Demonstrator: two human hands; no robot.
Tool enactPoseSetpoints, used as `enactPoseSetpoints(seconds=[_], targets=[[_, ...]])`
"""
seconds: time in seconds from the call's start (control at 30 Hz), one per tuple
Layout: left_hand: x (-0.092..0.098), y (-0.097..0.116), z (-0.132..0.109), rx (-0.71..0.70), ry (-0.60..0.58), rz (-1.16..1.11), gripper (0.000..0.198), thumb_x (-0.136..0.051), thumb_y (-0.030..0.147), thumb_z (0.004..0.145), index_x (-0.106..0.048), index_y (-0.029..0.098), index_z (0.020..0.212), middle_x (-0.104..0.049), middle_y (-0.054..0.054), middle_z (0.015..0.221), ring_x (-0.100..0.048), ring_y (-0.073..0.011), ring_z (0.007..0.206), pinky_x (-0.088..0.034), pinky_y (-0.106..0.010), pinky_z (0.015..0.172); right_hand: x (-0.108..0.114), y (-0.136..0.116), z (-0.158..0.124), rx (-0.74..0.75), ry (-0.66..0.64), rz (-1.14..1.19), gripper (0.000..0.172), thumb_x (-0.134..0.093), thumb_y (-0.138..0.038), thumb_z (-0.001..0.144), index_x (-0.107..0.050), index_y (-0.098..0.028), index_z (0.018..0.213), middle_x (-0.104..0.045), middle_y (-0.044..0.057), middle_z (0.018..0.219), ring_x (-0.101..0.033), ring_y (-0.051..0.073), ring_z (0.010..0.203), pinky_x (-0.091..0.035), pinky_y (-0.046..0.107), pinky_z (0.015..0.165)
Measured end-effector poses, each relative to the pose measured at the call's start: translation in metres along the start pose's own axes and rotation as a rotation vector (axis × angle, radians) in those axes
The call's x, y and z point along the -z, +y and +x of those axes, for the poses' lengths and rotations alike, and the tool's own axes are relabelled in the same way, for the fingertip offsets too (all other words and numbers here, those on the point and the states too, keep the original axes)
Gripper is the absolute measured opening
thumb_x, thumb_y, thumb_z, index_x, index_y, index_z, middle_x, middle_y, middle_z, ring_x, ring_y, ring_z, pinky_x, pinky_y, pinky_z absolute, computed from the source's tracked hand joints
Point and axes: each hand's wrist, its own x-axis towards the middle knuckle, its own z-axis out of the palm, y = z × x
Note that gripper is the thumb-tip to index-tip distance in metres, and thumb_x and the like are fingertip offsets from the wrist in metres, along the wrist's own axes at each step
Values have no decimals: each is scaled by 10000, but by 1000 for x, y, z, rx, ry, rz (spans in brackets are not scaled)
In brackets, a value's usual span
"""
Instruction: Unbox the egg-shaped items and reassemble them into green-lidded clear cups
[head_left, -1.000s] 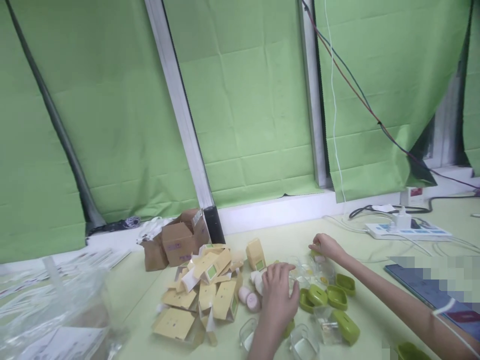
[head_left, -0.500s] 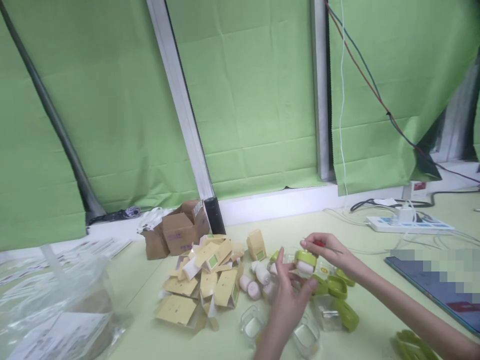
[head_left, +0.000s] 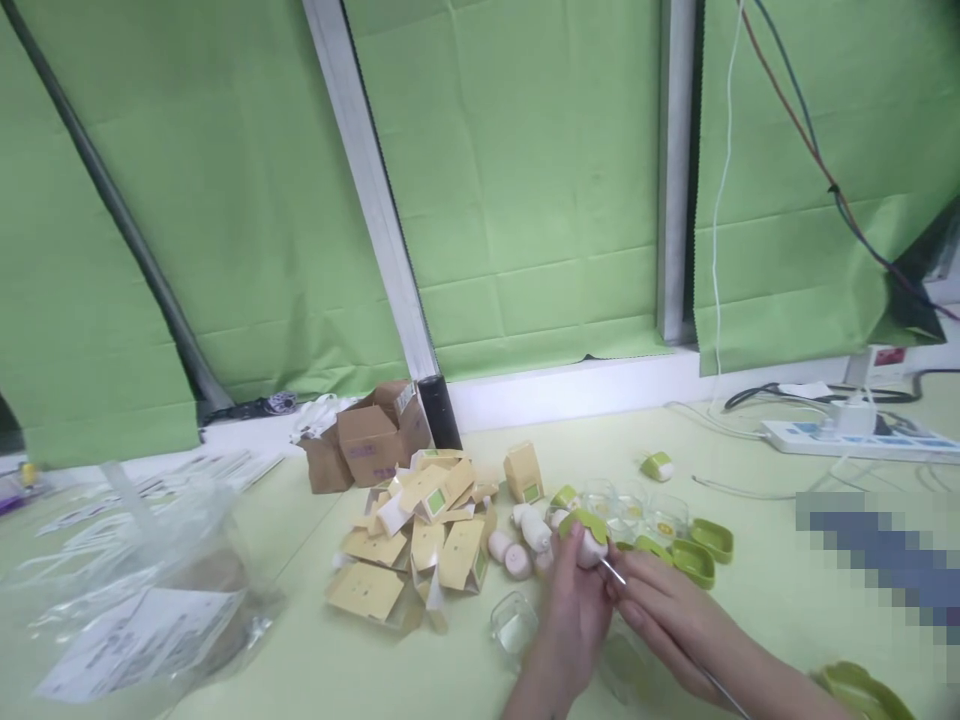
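In my left hand [head_left: 574, 610] is a small white piece with a green cap [head_left: 589, 535], its fingers wrapped round it. My right hand [head_left: 667, 610] is closed on a thin metal rod-like tool [head_left: 613, 570]. The tool's tip is at the lower side of the white piece; whether it touches cannot be made out. Part of the shaft shows below the right wrist. Close to the hands lie pinkish-white cylinders [head_left: 517, 562], clear plastic cups [head_left: 514, 625] and green trays [head_left: 694, 563]. Another green-and-white piece [head_left: 658, 466] lies farther back.
Flattened yellow cartons [head_left: 367, 590] are heaped left of the hands, beside an upright yellow carton [head_left: 523, 472]. Brown boxes [head_left: 371, 440] and a black cylinder [head_left: 439, 412] stand behind. A plastic bag [head_left: 195, 590] lies left; a power strip [head_left: 810, 440] with cables is back right.
My hands have come together lower down, and the right hand has brought the metal tool to the capped piece. The green-and-white piece farther back now shows where my right hand was. The view has shifted slightly.
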Motion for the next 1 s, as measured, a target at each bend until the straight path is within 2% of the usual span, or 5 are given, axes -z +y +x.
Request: enactPoseSetpoints(seconds=[0.17, 0.37, 0.53, 0.67, 1.0], targets=[[1, -5, -2, -67, -84, 2, 217, -594, 365, 830, -544, 164, 895, -550, -2, 762, -510, -103, 691, -383, -221, 645, -2, -1, -3, -60, 75, -48, 195, -317, -177, 963, -509, -204, 938, -574, 63, 850, -564, 175, 788, -499, 275, 687], [8, -5, -3, -89, -8, 107, 299, -745, 253, 661, -545, 151, 858, -600, -14, 795, -512, -88, 662, -388, -209, 616, -5, -2, -3, 28, 159, -213, 253, -270, -187, 970, -506, -206, 880, -577, 54, 778, -571, 167, 726, -508, 250, 611], [7, -3, -2, -29, -8, 128, 380, -690, 157, 590, -562, 143, 948, -598, 0, 744, -465, -62, 574, -360, -186, 557, 0, 3, -6, 229, 75, -546, 317, -316, -161, 960, -553, -184, 751, -588, 51, 671, -545, 173, 618, -478, 292, 571], [3, 0, -4, 4, -13, 157, 472, -619, 111, 548, -558, 142, 1015, -556, 35, 629, -430, -56, 515, -336, -177, 522, 7, 6, -7, 311, 28, -637, 369, -302, -124, 952, -596, -172, 736, -607, 67, 640, -574, 189, 639, -487, 317, 595], [-3, 8, -9, 53, -88, 203, 580, -579, 82, 519, -544, 138, 1095, -623, -6, 697, -497, -72, 514, -371, -191, 540, 11, 2, -9, 354, 41, -683, 289, -374, -156, 948, -627, -152, 808, -702, 129, 796, -647, 215, 749, -541, 362, 697]])
